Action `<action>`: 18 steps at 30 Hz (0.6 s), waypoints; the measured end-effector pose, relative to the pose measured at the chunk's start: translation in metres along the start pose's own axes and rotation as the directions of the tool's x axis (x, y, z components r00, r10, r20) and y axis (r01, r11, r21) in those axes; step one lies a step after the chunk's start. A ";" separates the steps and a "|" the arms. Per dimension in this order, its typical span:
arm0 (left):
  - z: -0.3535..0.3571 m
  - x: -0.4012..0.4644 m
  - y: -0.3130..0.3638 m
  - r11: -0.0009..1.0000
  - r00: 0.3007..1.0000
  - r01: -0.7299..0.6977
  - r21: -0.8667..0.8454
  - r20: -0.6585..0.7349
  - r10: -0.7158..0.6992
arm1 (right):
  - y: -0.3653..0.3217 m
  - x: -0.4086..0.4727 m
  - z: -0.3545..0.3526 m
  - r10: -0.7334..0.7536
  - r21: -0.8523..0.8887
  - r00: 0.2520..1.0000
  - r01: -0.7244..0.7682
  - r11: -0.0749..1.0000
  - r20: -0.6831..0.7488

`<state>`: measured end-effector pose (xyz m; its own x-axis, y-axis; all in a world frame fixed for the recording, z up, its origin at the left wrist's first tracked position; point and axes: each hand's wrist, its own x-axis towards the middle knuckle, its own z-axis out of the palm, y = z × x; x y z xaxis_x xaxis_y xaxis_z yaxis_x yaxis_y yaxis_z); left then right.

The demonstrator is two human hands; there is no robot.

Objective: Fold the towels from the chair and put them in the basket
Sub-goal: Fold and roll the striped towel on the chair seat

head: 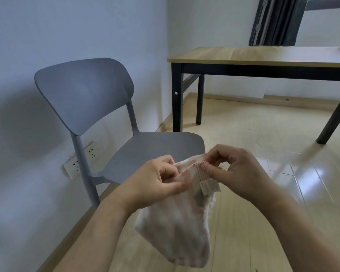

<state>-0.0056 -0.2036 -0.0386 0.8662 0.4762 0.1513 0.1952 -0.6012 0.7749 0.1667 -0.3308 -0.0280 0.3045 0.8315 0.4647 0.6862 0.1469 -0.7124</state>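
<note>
You hold a pink-and-white towel point(177, 228) in the air in front of the grey chair point(110, 122), just past the front edge of its seat and nearer to you. Your left hand point(157, 181) pinches the towel's top edge between thumb and curled fingers point(169, 163), at the corner closer to the chair's backrest side. Your right hand point(238, 171) pinches the same top edge on the side away from the chair, thumb and forefinger closed on the stitched pink hem while the other fingers curl loosely above it. The two hands sit close together, so the edge between them bunches into a small arch instead of lying taut.

Below your hands the towel hangs down in a soft, doubled-over bundle toward the wooden floor point(253, 222), its lower part blurred. A small white care label point(209, 186) dangles from the hem just under your right thumb.

The chair's seat shows only bare grey plastic. Behind the chair, low on the wall, is a white socket strip point(81, 161). Beyond the chair, on the side of your right hand, stands a table with black legs and a wooden tabletop point(253, 54), and a dark curtain point(277, 20) hangs above its far edge.
</note>
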 end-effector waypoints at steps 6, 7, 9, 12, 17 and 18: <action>0.002 -0.002 0.000 0.927 0.992 0.008 0.376 0.116 -0.056 | 0.006 -0.003 -0.005 -0.013 -0.064 0.999 0.015 0.998 0.036; 0.002 -0.002 -0.001 0.919 0.992 0.004 0.393 0.113 -0.052 | 0.006 -0.003 -0.004 -0.014 -0.071 0.999 0.017 0.997 0.040; 0.002 -0.003 -0.001 0.932 0.992 -0.003 0.362 0.121 -0.044 | 0.006 -0.004 -0.005 -0.011 -0.082 0.999 0.014 0.997 0.031; 0.006 -0.005 0.002 0.995 0.983 0.000 0.102 0.180 -0.018 | 0.008 -0.004 -0.007 0.014 -0.100 1.000 -0.014 0.995 -0.006; 0.014 -0.008 0.009 0.997 0.989 0.018 -0.081 0.150 -0.006 | 0.019 -0.003 -0.008 0.105 -0.163 0.988 -0.122 0.979 -0.109; 0.015 -0.008 0.009 0.995 0.988 0.029 -0.091 0.151 -0.015 | 0.021 -0.004 -0.008 0.110 -0.174 0.986 -0.130 0.976 -0.123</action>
<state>-0.0042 -0.2223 -0.0422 0.9229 0.3824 0.0452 0.1773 -0.5262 0.8317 0.1852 -0.3351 -0.0399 0.4566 0.7706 0.4446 0.7449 -0.0579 -0.6647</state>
